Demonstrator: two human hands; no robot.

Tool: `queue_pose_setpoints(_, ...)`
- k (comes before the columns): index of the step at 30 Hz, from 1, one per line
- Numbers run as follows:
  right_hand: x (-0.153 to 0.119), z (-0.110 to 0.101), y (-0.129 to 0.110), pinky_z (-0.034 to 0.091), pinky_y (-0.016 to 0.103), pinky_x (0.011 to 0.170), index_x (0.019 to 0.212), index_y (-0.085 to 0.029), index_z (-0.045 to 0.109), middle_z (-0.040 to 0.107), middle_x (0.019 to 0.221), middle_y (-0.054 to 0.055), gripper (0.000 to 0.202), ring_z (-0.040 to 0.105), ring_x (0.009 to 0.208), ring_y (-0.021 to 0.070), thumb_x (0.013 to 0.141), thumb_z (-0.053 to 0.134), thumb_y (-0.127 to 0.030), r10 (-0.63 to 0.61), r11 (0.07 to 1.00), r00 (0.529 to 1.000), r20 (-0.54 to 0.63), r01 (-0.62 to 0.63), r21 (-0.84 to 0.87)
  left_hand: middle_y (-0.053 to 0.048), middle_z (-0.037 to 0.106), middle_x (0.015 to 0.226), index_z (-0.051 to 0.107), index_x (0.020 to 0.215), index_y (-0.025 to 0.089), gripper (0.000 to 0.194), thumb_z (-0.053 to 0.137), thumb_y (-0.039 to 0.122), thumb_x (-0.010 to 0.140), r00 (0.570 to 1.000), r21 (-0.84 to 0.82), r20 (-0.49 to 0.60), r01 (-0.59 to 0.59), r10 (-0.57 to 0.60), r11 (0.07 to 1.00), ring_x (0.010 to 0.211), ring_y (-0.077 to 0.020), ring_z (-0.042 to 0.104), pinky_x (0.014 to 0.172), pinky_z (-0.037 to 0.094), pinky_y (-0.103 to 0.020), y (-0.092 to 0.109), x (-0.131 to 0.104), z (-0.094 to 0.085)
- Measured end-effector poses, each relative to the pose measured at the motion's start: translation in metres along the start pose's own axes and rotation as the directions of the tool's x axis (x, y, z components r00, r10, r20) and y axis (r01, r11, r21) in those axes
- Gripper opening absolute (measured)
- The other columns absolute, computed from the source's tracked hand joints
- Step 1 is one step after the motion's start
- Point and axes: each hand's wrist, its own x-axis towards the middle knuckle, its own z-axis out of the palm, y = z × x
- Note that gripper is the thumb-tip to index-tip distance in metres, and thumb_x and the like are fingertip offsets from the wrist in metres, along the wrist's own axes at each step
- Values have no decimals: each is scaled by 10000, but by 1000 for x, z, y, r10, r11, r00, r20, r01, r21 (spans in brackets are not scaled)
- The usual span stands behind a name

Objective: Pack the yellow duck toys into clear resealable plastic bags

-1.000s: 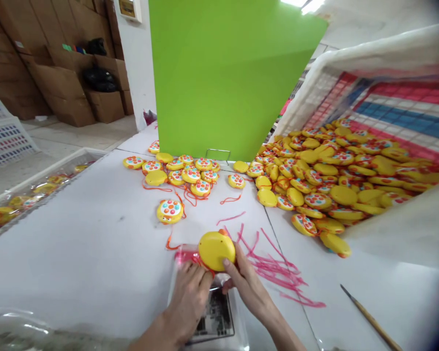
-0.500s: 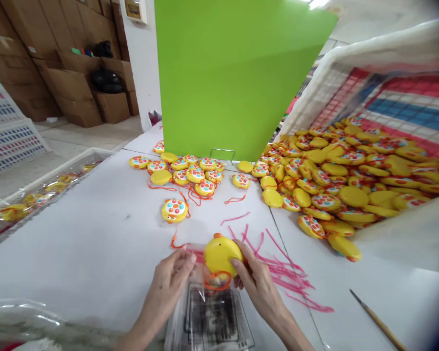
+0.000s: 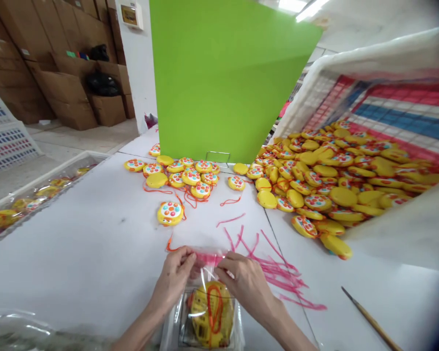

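Observation:
A yellow toy (image 3: pixel 201 317) with an orange cord loop (image 3: pixel 214 309) lies inside a clear plastic bag (image 3: pixel 237 324) at the bottom centre. Its plain back faces up and shows some print through the plastic. At the bag's top edge, a pink strip (image 3: pixel 210 259) runs between the two hands. My left hand (image 3: pixel 179 270) pinches the left end of that edge. The right end is pinched by my right hand (image 3: pixel 241 275), its fingers bent over the plastic. Beyond them, a single yellow toy (image 3: pixel 170 213) with coloured buttons lies face up.
Peeled pink strips (image 3: pixel 285 278) litter the table right of my hands, near a thin wooden-handled tool (image 3: pixel 373 319). A tipped white basket (image 3: pixel 384 248) spills many yellow toys (image 3: pixel 314 170). A green board (image 3: pixel 227 83) stands behind another cluster (image 3: pixel 190 175). Left is a tray of bagged toys (image 3: pixel 32 200).
The yellow toy has gone from my right hand down into the clear bag. My right hand has let go of it and moved to the bag's top edge. The view has shifted slightly.

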Motion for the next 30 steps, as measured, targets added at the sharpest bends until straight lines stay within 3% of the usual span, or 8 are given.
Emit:
queue_pose_setpoints(6, 10, 13, -22, 386, 216, 640, 817, -200, 652, 655, 796, 9, 87, 602, 761, 149, 849, 589, -148, -54, 993, 989, -134, 67, 99, -42, 670, 679, 631, 739, 149, 219, 557, 355, 735, 998, -3, 58, 3, -3, 1000, 708, -200, 629, 654, 477, -291, -5, -7, -6)
queue_pose_setpoints(13, 21, 20, -38, 356, 257, 555, 742, -183, 595, 635, 723, 8, 113, 578, 665, 168, 810, 594, -92, -151, 982, 976, -157, 131, -134, -28, 620, 626, 640, 677, 152, 203, 456, 198, 748, 988, 299, 28, -153, 152, 942, 662, -199, 575, 606, 399, -281, 3, -8, 3)
queue_pose_setpoints(16, 25, 20, -37, 341, 257, 530, 700, -176, 582, 623, 678, 13, 130, 573, 628, 167, 780, 575, -75, -140, 984, 967, -214, 111, -139, -40, 643, 660, 643, 746, 163, 227, 423, 207, 782, 979, 427, 28, -196, 204, 883, 652, -210, 590, 607, 407, -295, 4, -12, 8)
queue_pose_setpoints(19, 20, 15, -14, 363, 228, 543, 709, -175, 587, 632, 679, 7, 124, 579, 603, 141, 769, 533, -81, 0, 999, 957, -291, 11, 33, -57, 679, 719, 624, 820, 180, 246, 404, 289, 834, 978, 462, 31, -196, 205, 865, 680, -222, 631, 652, 455, -315, 1, -16, 7)
queue_pose_setpoints(22, 2, 3, 31, 391, 217, 551, 729, -177, 593, 637, 660, 5, 106, 578, 573, 136, 780, 504, -147, 241, 963, 912, -333, -182, 198, -72, 686, 757, 562, 806, 193, 232, 411, 365, 843, 989, 349, 7, -139, 145, 927, 737, -225, 663, 697, 506, -317, -4, -17, 0)
queue_pose_setpoints(25, -20, -11, 62, 387, 232, 520, 692, -182, 589, 618, 603, 5, 133, 554, 531, 150, 778, 489, -197, 400, 914, 863, -307, -352, 201, -61, 669, 739, 523, 779, 203, 224, 428, 397, 837, 993, 274, 1, -116, 121, 955, 727, -216, 667, 684, 526, -307, -9, -17, -4)
queue_pose_setpoints(27, -27, -15, 59, 400, 234, 540, 697, -186, 605, 632, 630, 8, 153, 564, 555, 150, 784, 479, -188, 365, 924, 899, -242, -319, 211, -53, 658, 722, 525, 784, 199, 221, 437, 395, 834, 992, 270, 3, -125, 129, 955, 702, -211, 663, 665, 528, -304, -10, -17, -4)
queue_pose_setpoints(30, -19, -12, 23, 423, 229, 597, 751, -193, 642, 663, 721, 13, 144, 596, 634, 146, 782, 505, -158, 212, 952, 962, -171, -164, 260, -61, 666, 749, 540, 831, 185, 227, 428, 382, 844, 992, 280, 21, -129, 128, 951, 729, -212, 667, 683, 526, -307, -7, -17, -2)
